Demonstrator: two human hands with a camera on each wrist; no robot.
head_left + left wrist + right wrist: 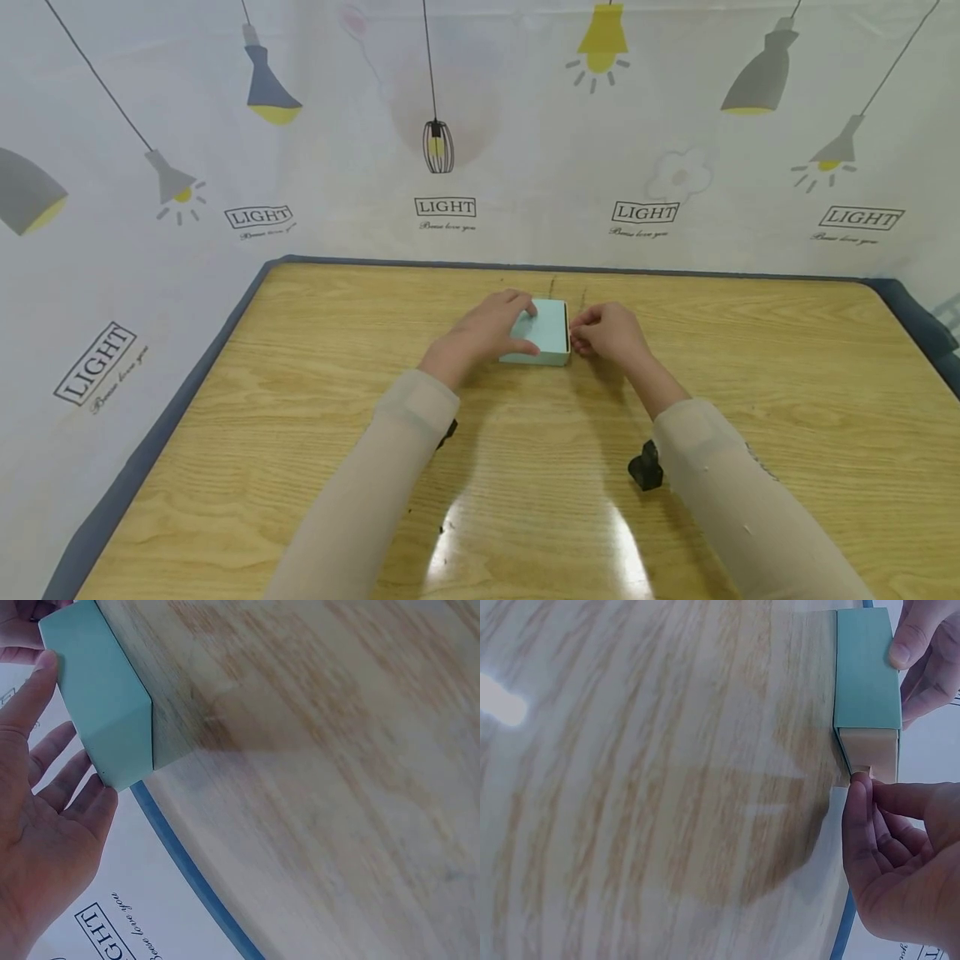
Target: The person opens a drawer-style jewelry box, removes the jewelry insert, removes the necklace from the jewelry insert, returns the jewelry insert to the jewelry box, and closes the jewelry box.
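A mint-green sleeve box (pixel 551 325) lies flat on the wooden table, a little right of centre in the head view. My left hand (pixel 491 325) grips it from the left, thumb along the near edge and fingers toward the far side. In the right wrist view, a tan inner drawer (pixel 871 748) shows at the box's right end. There my right hand (pixel 892 847) pinches a small pull tab (pixel 865 771) between thumb and index finger, the other fingers curled beneath. The left wrist view shows the left thumb (pixel 36 686) against the box's edge.
Two dark objects stand by the sleeves, one black piece (pixel 647 467) by the right forearm and another (pixel 447 433) partly behind the left. A white sheet (pixel 525 108) printed with lamps rises behind the table (pixel 300 350), and glare streaks its near part.
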